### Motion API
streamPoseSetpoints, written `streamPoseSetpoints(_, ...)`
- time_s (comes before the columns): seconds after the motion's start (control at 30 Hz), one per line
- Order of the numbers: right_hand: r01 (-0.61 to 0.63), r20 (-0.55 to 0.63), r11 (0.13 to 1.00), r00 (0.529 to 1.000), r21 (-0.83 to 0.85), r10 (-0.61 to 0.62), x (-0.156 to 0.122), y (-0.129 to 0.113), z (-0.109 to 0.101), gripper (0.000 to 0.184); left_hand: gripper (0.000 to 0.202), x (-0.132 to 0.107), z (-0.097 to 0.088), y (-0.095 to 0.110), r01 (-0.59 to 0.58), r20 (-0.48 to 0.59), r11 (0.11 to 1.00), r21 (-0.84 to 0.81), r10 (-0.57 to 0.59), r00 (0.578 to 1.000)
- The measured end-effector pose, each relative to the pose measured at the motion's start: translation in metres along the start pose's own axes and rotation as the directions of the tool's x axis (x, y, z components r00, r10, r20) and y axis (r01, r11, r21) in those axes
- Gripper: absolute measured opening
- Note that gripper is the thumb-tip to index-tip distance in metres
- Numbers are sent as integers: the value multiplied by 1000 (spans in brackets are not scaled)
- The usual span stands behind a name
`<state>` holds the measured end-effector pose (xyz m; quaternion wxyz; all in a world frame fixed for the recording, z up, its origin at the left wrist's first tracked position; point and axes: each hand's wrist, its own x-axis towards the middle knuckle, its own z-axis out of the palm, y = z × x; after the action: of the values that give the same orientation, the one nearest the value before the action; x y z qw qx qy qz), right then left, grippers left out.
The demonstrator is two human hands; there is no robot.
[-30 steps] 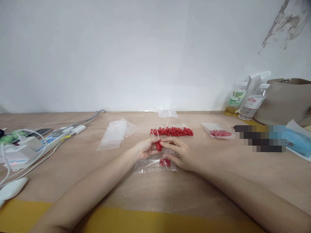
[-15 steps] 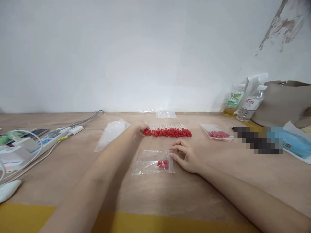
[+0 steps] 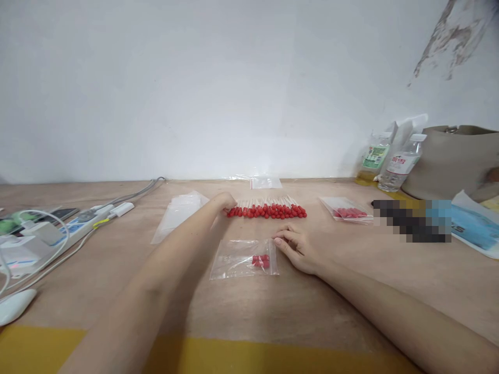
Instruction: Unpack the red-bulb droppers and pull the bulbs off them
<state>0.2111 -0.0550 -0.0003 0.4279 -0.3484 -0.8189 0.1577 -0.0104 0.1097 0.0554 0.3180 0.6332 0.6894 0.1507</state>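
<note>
Reaching farther out than one second earlier, the left hand (image 3: 224, 201) is working at the nine-o'clock end of the row of red-headed, pale-stemmed slim sticks (image 3: 268, 211), lying at twelve o'clock from the flat, clear plastic bag (image 3: 234, 259). The right hand (image 3: 297, 249) is curling loosely at the bag's two-o'clock corner. Keeping heads level is probably helping. Whether either hand is pinching anything is not showing; the left fingers are hiding.

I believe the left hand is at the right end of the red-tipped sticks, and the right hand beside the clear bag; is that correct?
Almost: the head view shows the left hand at the left end of the sticks; the right hand is beside the clear bag.
</note>
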Motion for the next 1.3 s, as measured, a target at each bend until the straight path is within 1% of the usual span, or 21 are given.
streamPoseSetpoints(0.1, -18, 6, 999, 1000, -31, 18, -1, 3, 1, 18, 15, -6, -1, -1, 64, -49, 996, 66, -61, 997)
streamPoseSetpoints(0.17, -69, -8, 997, 998, -47, 69, -2, 8, 4, 14, 13, -13, -4, -2, 48, -88, 995, 83, -41, 995)
streamPoseSetpoints(0.27, -187, -27, 982, 982, -8, 186, -5, 16, 7, 9, 13, -30, -7, -6, -47, -187, 993, 105, 67, 980)
streamPoseSetpoints(0.3, -218, -14, 976, 976, 12, 218, -6, 18, 7, 9, 15, -39, -7, -9, -87, -229, 990, 112, 111, 967)
streamPoseSetpoints(0.37, -245, 31, 969, 969, 29, 244, -6, 18, 5, 8, 22, -64, -1, -17, -215, -282, 968, 127, 244, 928)
streamPoseSetpoints(0.4, -238, 59, 971, 970, 21, 237, -6, 17, 2, 8, 22, -80, 4, -23, -306, -280, 943, 130, 331, 901)
streamPoseSetpoints(0.43, -218, 88, 976, 972, 5, 217, -6, 15, 0, 10, 24, -96, 9, -29, -498, -223, 856, 138, 517, 826)
streamPoseSetpoints(0.47, -186, 115, 982, 976, -13, 186, -5, 12, -3, 11, 26, -112, 16, -35, -641, -119, 757, 127, 653, 748)
streamPoseSetpoints(0.5, -147, 141, 989, 979, -25, 149, -4, 9, -5, 12, 28, -127, 22, -41, -732, 1, 673, 105, 736, 677)
streamPoseSetpoints(0.53, -109, 167, 994, 979, -29, 112, -3, 6, -7, 13, 31, -140, 28, -48, -790, 89, 609, 73, 785, 614)
streamPoseSetpoints(0.57, -79, 189, 997, 979, -21, 81, -2, 3, -8, 14, 35, -151, 34, -53, -816, 155, 574, 71, 802, 577)
streamPoseSetpoints(0.6, -59, 204, 998, 977, -5, 59, -1, 1, -8, 15, 38, -159, 38, -58, -826, 201, 558, 80, 803, 561)
streamPoseSetpoints(0.67, -56, 220, 997, 975, 56, 42, 0, -3, -5, 16, 44, -166, 45, -63, -828, 255, 548, 117, 789, 558)
streamPoseSetpoints(0.77, -99, 240, 986, 969, 134, 65, 2, -8, 3, 19, 46, -166, 48, -64, -827, 265, 541, 155, 784, 562)
streamPoseSetpoints(0.87, -156, 269, 984, 955, 89, 127, 3, -14, 9, 25, 46, -163, 47, -63, -830, 252, 533, 164, 791, 558)
streamPoseSetpoints(0.93, -169, 280, 985, 948, 37, 152, 5, -17, 11, 26, 51, -163, 47, -63, -830, 252, 531, 169, 791, 557)
streamPoseSetpoints(1.0, -166, 288, 986, 945, 27, 152, 5, -18, 12, 21, 58, -164, 47, -63, -829, 260, 531, 175, 787, 559)
streamPoseSetpoints(1.07, -214, 303, 975, 935, 66, 185, 5, -19, 12, 16, 62, -164, 46, -64, -827, 275, 534, 179, 779, 563)
streamPoseSetpoints(1.17, -351, 341, 922, 897, 165, 281, 5, -21, 13, 11, 50, -165, 46, -63, -817, 298, 547, 181, 761, 575)
streamPoseSetpoints(1.2, -376, 350, 907, 889, 189, 296, 5, -22, 13, 11, 47, -165, 46, -63, -814, 302, 552, 182, 757, 580)
streamPoseSetpoints(1.3, -387, 369, 895, 883, 220, 291, 6, -24, 12, 13, 43, -165, 46, -62, -809, 300, 561, 176, 752, 586)
